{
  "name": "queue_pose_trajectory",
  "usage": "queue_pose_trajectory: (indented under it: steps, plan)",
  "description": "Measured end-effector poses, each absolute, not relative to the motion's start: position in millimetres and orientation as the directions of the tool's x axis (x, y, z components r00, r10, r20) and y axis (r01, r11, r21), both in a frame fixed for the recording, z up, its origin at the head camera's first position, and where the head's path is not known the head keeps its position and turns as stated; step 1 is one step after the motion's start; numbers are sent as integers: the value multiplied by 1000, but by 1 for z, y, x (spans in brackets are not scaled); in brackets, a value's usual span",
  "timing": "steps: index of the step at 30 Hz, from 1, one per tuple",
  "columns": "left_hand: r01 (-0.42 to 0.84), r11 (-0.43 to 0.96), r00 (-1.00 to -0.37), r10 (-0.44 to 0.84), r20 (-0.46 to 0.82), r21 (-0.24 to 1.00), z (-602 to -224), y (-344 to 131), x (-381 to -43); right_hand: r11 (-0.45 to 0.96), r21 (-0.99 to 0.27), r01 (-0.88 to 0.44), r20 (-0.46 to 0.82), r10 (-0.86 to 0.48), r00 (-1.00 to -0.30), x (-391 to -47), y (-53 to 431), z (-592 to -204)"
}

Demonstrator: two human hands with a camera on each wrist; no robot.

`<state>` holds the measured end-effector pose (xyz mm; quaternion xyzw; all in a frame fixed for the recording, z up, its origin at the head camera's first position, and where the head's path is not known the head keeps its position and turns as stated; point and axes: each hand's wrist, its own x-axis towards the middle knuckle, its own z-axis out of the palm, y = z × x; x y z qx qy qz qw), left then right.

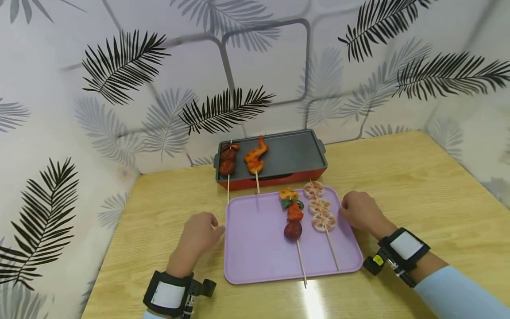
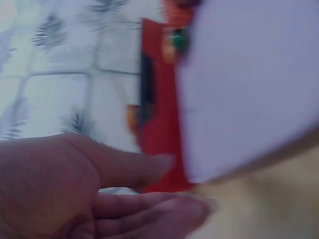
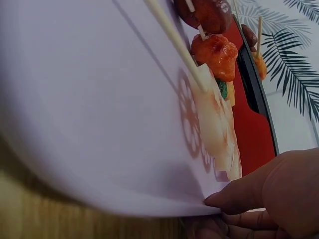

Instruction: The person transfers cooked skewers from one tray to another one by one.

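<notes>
A lilac tray (image 1: 255,248) lies on the table with two skewers on it. One skewer carries lotus root slices (image 1: 318,206); the other is a mixed skewer (image 1: 295,212) with a dark ball, an orange-red chunk, a green piece and a yellow piece. At the tray's right side my right hand (image 1: 362,212) pinches the rim between thumb and fingers, as the right wrist view shows. My left hand (image 1: 201,232) is just outside the left rim, fingers loosely bent. In the left wrist view a gap separates its thumb (image 2: 134,169) from the fingers, with nothing held between them.
Behind the tray stands a red and grey grill (image 1: 295,155). On its left part lie a skewer of dark red pieces (image 1: 228,167) and a skewered wing (image 1: 255,160), their sticks jutting toward the tray. A leaf-patterned wall (image 1: 271,66) rises behind the wooden table (image 1: 398,177).
</notes>
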<state>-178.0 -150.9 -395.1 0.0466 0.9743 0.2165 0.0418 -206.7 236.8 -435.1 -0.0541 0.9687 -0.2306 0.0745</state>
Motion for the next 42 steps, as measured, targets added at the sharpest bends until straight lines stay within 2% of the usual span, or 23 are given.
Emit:
queue_pose_trajectory:
  steps: [5,8,11,17,21,25,28,32,35,42]
  plan:
    - [235,866,-969,176,172,442,-349,-136,-208,898,-434,-67,-131,-137,-982,-211,236,-432]
    - [310,847,-949,250,191,433,-351,-118,-230,899,-436,-34,-165,-117,-979,-210,237,-433]
    - [326,827,-945,278,171,459,-363,-102,-248,895,-446,-13,-180,-104,-978,-208,237,-437]
    - [241,782,-969,230,93,575,-373,-82,-260,892,-450,-42,-131,-112,-985,-205,236,-444]
    - [170,780,-979,206,10,602,-374,-74,-261,888,-458,-45,-122,-112,-986,-204,237,-443]
    - [56,736,-984,155,-88,675,-378,-71,-267,885,-464,-42,-129,-115,-985,-205,238,-442]
    - [-75,633,-974,118,-191,771,-382,-70,-270,898,-437,-54,-139,-127,-982,-205,237,-440]
    - [-207,484,-958,76,-277,850,-385,-68,-271,939,-323,-122,-151,-178,-972,-206,235,-438]
    - [-226,437,-956,70,-284,870,-386,-68,-272,953,-268,-144,-180,-196,-964,-207,233,-437]
    - [-258,337,-940,131,-316,906,-385,-73,-272,939,-316,-136,-181,-200,-963,-208,235,-439]
